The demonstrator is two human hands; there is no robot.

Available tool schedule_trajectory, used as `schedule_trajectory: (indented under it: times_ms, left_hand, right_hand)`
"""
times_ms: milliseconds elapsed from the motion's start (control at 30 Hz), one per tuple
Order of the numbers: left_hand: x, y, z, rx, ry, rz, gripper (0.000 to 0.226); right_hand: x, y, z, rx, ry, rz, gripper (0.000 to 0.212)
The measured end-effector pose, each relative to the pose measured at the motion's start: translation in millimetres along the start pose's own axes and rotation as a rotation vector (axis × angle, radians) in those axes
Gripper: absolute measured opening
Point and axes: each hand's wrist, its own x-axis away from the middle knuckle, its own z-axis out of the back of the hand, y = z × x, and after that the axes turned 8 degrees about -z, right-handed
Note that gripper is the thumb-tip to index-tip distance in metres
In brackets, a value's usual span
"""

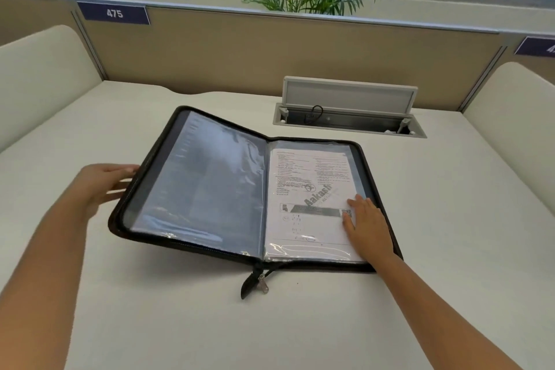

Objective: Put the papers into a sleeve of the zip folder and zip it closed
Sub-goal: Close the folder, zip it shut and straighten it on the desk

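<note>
Saw zip folder [192, 183] lying open on white surface [450, 219], left half tilted up, right half flat. My left hand [102, 186] held left cover at its outer edge, fingers curled behind it, thumb on rim. My right hand [365, 219] lay flat, fingers straight, pressing on papers [306, 189] inside clear sleeve [315, 252] of right half. Zipper undone; pull tab [255, 281] hung out on surface at near end of spine. Cable box [348, 117] with lid raised stood beyond folder
</note>
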Motion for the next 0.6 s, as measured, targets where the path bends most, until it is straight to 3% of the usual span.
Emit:
schedule_trajectory:
  times_ms: [167,367,433,533,600]
  left_hand:
    - [17.3,43.9,-8.2,0.157,-0.137,-0.176,0.022]
    - [51.0,71.3,-76.7,0.347,-0.269,-0.380,0.032]
    - [56.6,63.9,-99.4,0.343,-0.335,-0.394,0.021]
    - [61.7,47.2,-127.9,0.343,-0.443,-0.327,0.050]
    - [67.6,37.3,-144.9,0.337,-0.490,-0.272,0.057]
  right_hand:
    - [-2.6,-0.2,0.6,0.056,-0.042,0.001,0.045]
    - [-5.1,0.4,6.4,-0.051,-0.105,-0.031,0.050]
    - [-5.0,-2.5,11.2,-0.172,-0.096,-0.070,0.051]
    - [-3.9,-11.4,17.1,-0.328,-0.023,-0.125,0.045]
    - [-2.9,-18.7,18.7,-0.378,0.008,-0.124,0.039]
